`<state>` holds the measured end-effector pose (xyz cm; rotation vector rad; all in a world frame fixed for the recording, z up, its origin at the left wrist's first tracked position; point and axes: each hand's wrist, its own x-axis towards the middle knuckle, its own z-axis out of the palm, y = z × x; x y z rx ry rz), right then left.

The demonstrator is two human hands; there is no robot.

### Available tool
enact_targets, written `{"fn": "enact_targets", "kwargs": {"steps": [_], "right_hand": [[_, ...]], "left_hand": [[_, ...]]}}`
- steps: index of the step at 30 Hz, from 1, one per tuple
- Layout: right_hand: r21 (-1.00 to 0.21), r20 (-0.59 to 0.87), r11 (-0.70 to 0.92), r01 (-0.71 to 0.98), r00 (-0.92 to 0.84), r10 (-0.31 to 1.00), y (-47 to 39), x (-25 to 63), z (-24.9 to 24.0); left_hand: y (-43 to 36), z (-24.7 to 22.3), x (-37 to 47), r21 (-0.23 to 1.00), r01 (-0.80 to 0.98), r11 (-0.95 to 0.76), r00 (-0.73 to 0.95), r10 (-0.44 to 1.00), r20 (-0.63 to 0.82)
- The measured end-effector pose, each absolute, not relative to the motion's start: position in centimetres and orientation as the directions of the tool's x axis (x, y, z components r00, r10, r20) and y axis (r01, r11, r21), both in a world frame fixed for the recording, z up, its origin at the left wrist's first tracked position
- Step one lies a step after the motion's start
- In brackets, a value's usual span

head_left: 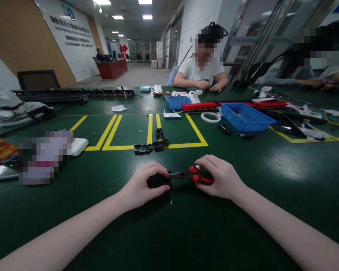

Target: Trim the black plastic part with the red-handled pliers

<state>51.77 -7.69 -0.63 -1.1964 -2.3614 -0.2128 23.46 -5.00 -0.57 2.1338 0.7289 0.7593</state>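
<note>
My left hand [147,184] is closed around a small black plastic part [156,180], whose exact kind I cannot make out. In my right hand [219,177] is a pair of needle-nose pliers [196,175] with red and black handles. The pliers point left, and their tips meet the right end of the black part; whether they grip it is too small to tell. Several black plastic pieces [143,148] lie beyond my hands on the yellow tape lines. A tiny pale sliver [171,202] rests on the green table [169,237] just below my hands.
At the right are a large blue bin [247,117], a white tape ring [210,117] and a black part [225,129]. A smaller blue bin [177,102] stands by red strips [200,107]. White fan [17,109] and orange packet [1,146] lie left. People sit across the table.
</note>
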Motion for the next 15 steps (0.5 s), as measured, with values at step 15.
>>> {"fn": "enact_targets", "kwargs": {"steps": [15], "right_hand": [[-0.105, 0.437, 0.584, 0.805, -0.49, 0.754, -7.95, 51.54, -0.73]], "left_hand": [[-5.03, -0.29, 23.43, 0.796, 0.259, -0.547, 0.671, 0.694, 0.259]]}}
